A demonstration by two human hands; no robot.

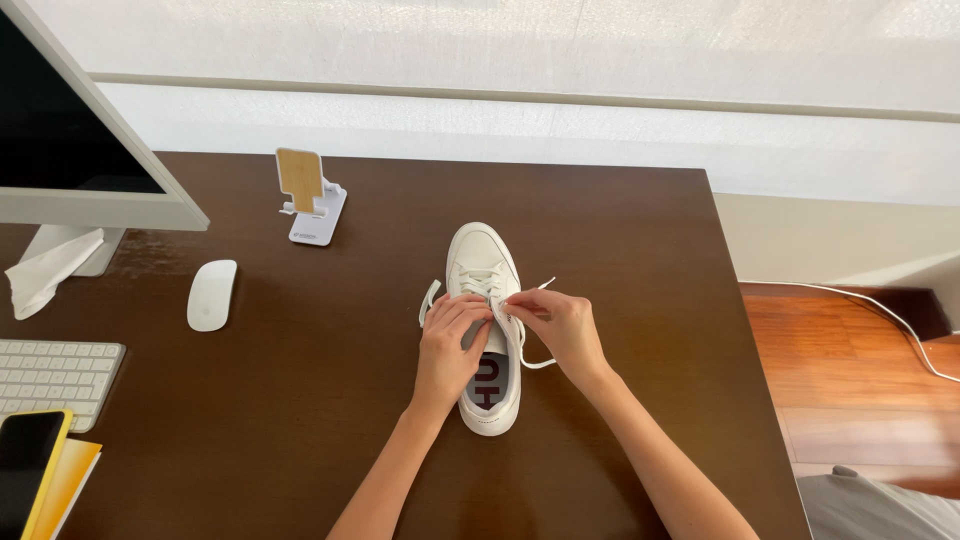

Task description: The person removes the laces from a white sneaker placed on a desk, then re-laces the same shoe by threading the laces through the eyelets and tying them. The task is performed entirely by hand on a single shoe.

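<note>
A white sneaker (482, 255) lies on the dark brown desk (620, 230), toe pointing away from me. My left hand (448, 345) rests on the shoe's left side over the tongue, fingers curled on the lacing. My right hand (562, 325) pinches a white shoelace (541, 286) at the upper eyelets on the right side. A loose loop of lace (540, 362) trails onto the desk beside the shoe. The inside of the heel with a dark print shows below my hands.
A white mouse (212, 294), a white phone stand (313, 205), a monitor (70, 150) with a crumpled tissue (45, 275), a keyboard (50, 375) and a yellow-cased phone (25, 465) sit left. The desk's right edge drops to a wooden floor (850, 370) with a white cable (890, 315).
</note>
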